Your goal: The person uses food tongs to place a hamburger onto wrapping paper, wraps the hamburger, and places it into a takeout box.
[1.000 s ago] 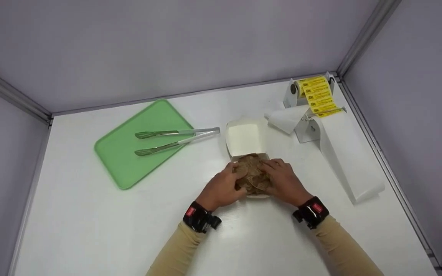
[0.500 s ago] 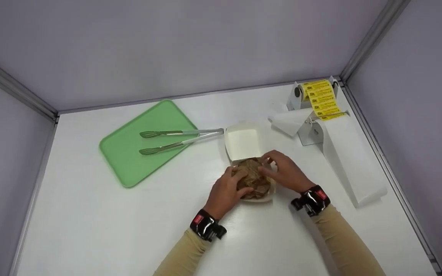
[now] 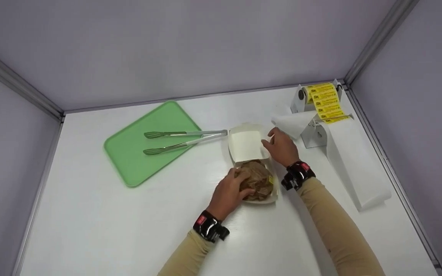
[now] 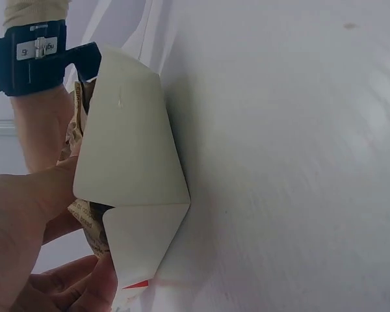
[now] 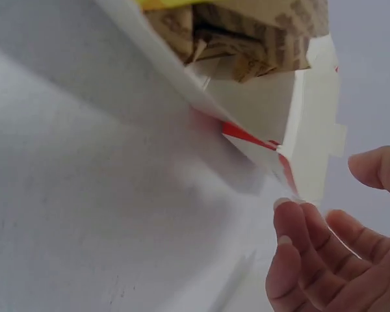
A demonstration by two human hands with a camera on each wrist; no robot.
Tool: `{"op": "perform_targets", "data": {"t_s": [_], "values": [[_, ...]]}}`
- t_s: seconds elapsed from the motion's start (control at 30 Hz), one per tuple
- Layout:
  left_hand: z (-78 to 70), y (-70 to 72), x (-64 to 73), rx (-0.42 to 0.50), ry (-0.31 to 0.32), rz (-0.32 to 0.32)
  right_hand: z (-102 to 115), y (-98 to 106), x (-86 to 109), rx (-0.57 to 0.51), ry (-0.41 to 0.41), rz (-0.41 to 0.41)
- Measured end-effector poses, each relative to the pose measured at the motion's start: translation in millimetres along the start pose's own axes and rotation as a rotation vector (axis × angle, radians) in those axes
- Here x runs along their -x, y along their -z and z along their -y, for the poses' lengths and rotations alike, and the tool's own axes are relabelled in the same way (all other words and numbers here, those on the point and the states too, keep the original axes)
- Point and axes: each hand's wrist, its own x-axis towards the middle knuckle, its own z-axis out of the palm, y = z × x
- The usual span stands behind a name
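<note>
A round bundle in crumpled brown printed paper point(image 3: 257, 177), with a yellow label point(image 3: 271, 179) on its right side, sits in the lower half of a white clamshell box point(image 3: 274, 195). My left hand point(image 3: 226, 193) holds the bundle from the left, thumb at the near side and fingers over its top. In the left wrist view, that hand reaches in at the box's slanted outer wall point(image 4: 130, 136). The box's lid point(image 3: 246, 145) lies folded back, away from me. By the lid's right edge is my right hand point(image 3: 283, 148), thumb and fingers apart, fingertips right at the edge in the right wrist view.
Tongs point(image 3: 190, 143) rest partly on a green tray point(image 3: 132, 165) to the left, their hinge end close to the lid. At the back right stands a label dispenser point(image 3: 315, 136) with a roll of yellow labels point(image 3: 326, 103); its white backing strip point(image 3: 353, 168) trails over the table.
My right hand has let go of the bundle and moved up to the lid's right edge. The left hand stays on the bundle. The yellow label has come into view.
</note>
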Motion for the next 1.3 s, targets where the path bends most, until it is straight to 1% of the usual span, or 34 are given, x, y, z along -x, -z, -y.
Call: {"op": "perform_targets", "data": {"t_s": [0.13,0.2,0.3,0.37,0.4,0.47,0.57,0.7,0.8,0.97,1.03,1.13,1.23,1.3], "values": [[1.1,0.6,-1.8,-0.007,-0.022,-0.024,1.9,-1.7,-9.5,0.023,-0.036,0.030],[1.2,1.1,-2.5,-0.006,-0.030,-0.027,2.8,-1.9,-12.4,0.003,-0.063,0.031],[1.1,2.1,-3.2,0.002,-0.041,-0.026,3.0,-1.2,-13.5,-0.035,-0.095,0.011],[1.4,2.7,-2.7,0.009,-0.042,-0.023,2.1,-0.5,-12.2,-0.056,-0.097,-0.007],[2.0,2.6,-2.1,0.011,-0.042,-0.023,1.4,-0.2,-10.9,-0.061,-0.085,-0.018],[2.9,3.0,-0.7,0.010,-0.040,-0.025,0.1,0.6,-7.7,-0.072,-0.048,-0.040],[4.1,3.5,1.6,0.014,-0.039,-0.026,-0.5,2.1,-1.6,-0.092,0.029,-0.059],[5.3,3.4,3.6,0.023,-0.040,-0.019,2.1,5.7,7.3,-0.095,0.105,-0.069],[5.9,3.1,4.5,0.017,-0.034,-0.012,5.1,8.0,15.3,-0.044,0.159,-0.091],[7.1,4.6,9.0,0.018,-0.030,-0.011,8.7,9.2,33.0,0.060,0.328,-0.154],[8.4,4.8,11.1,0.021,-0.041,-0.020,9.7,9.8,40.7,0.072,0.393,-0.171],[11.6,4.4,13.9,0.019,-0.073,-0.046,10.4,10.6,52.7,0.099,0.456,-0.190],[16.2,1.7,15.9,0.023,-0.096,-0.085,11.0,11.5,64.3,0.144,0.481,-0.188],[19.5,-0.2,17.6,0.037,-0.097,-0.110,9.9,11.4,72.4,0.172,0.489,-0.176]]}}
